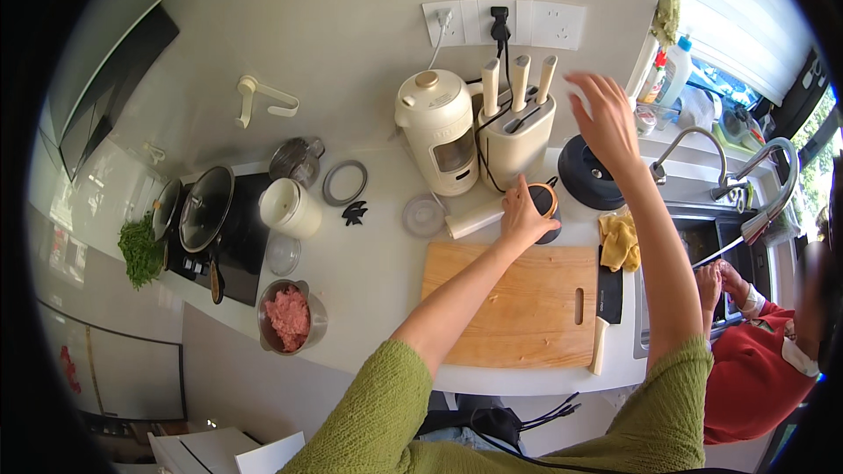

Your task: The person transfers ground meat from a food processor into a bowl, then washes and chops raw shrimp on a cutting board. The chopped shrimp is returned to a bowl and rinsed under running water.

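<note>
My left hand (525, 216) grips a small dark device with an orange ring (545, 201), just behind the wooden cutting board (510, 306). A cream handle-like cylinder (477, 216) lies to its left. My right hand (602, 115) is raised, its fingers spread and holding nothing, above a round dark-lidded appliance (588, 171). Behind the left hand stand a cream knife block (517, 138) with several knives and a cream electric blender or soy milk maker (438, 135). A yellow cloth (619, 241) lies beside a black-bladed knife (610, 293).
Minced meat (288, 318) fills a metal bowl (317, 319) at the left. Nearby are a cream container (290, 207), a grey ring (344, 183), a black blade (354, 212) and a lidded pan (207, 210) on the hob. A person in red (754, 375) works at the sink (701, 237).
</note>
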Demonstrator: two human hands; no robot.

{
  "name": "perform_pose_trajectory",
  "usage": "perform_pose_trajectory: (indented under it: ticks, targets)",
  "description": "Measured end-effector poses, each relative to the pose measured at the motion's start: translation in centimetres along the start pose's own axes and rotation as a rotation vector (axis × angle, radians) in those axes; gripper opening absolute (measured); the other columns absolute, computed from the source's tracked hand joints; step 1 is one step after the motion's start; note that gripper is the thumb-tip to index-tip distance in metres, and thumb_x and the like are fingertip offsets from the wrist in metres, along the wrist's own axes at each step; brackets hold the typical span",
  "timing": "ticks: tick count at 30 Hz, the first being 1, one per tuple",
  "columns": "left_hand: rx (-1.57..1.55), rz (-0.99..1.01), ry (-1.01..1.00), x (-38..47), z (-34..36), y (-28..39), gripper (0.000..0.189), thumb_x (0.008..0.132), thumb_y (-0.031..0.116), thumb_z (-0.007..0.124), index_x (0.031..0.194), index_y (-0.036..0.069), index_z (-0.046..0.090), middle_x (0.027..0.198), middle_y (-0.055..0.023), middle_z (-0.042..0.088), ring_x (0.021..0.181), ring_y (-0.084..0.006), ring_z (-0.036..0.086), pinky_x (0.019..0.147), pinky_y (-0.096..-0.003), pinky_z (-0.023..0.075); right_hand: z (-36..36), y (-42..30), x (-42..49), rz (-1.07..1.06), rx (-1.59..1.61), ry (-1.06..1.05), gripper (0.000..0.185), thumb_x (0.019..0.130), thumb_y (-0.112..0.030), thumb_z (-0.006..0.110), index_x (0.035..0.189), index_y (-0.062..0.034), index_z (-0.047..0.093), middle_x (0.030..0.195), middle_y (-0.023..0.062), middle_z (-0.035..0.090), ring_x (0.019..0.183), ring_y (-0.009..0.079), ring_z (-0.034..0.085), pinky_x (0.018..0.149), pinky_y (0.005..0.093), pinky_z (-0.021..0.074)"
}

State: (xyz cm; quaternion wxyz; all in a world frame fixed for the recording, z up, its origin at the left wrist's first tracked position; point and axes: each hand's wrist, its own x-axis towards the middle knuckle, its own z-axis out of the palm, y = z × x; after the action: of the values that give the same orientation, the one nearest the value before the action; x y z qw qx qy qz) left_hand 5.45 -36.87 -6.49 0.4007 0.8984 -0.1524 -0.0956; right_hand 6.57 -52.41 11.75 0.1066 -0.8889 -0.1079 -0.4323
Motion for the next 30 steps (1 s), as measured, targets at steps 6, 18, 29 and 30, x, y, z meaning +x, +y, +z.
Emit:
perform_pose_trajectory:
  ticks: [6, 18, 29, 30]
  targets:
    - [-0.135, 0.143, 0.075, -0.8, 1.1, -1.0, 0.126, 0.053, 0.029, 0.094, 0.148, -0.008, 0.018, 0.131, -0.0309, 0.041, 0.123, -0.0458, 0.043, 0.104, -0.0488, 0.0399, 7.2, 2.5, 12.7, 0.102, 0.137, -0.049, 0.020, 0.092, -0.013, 0.059, 0.109, -0.0061, 0.068, 0.107, 0.0131, 0.069, 0.097, 0.0297, 0.066, 0.084, 0.0383, 0.0522]
    - [0.031, 0.168, -0.043, -4.8, 0.0, -0.2, 0.104, 0.073, 0.012, 0.081, 0.151, -0.002, 0.013, 0.143, -0.0246, 0.035, 0.123, -0.0388, 0.047, 0.089, -0.0412, 0.0547, 10.4, 5.9, 16.8, 0.395, 0.340, -0.160, 0.039, 0.096, -0.035, 0.056, 0.125, -0.0101, 0.065, 0.109, 0.0069, 0.071, 0.093, 0.0168, 0.068, 0.080, 0.0298, 0.0522]
    - [-0.165, 0.255, 0.244, -29.9, -20.3, -12.6, 0.051, 0.085, 0.003, 0.068, 0.134, 0.006, 0.054, 0.141, -0.0146, 0.049, 0.131, -0.0302, 0.048, 0.106, -0.0391, 0.0429, 0.0, -16.6, -8.6, 0.451, 0.632, -0.274, 0.025, 0.097, -0.009, 0.059, 0.121, -0.0004, 0.061, 0.093, 0.0048, 0.066, 0.077, 0.0094, 0.059, 0.069, 0.0228, 0.0476]
    - [-0.151, 0.196, 0.332, -33.0, -22.5, -13.9, 0.050, 0.085, 0.001, 0.066, 0.134, 0.007, 0.055, 0.139, -0.0142, 0.051, 0.130, -0.0306, 0.049, 0.106, -0.0388, 0.0428, -1.1, -19.6, -10.3, 0.436, 0.648, -0.317, 0.026, 0.096, -0.007, 0.059, 0.121, -0.0005, 0.060, 0.093, 0.0053, 0.066, 0.077, 0.0095, 0.060, 0.067, 0.0229, 0.0479]
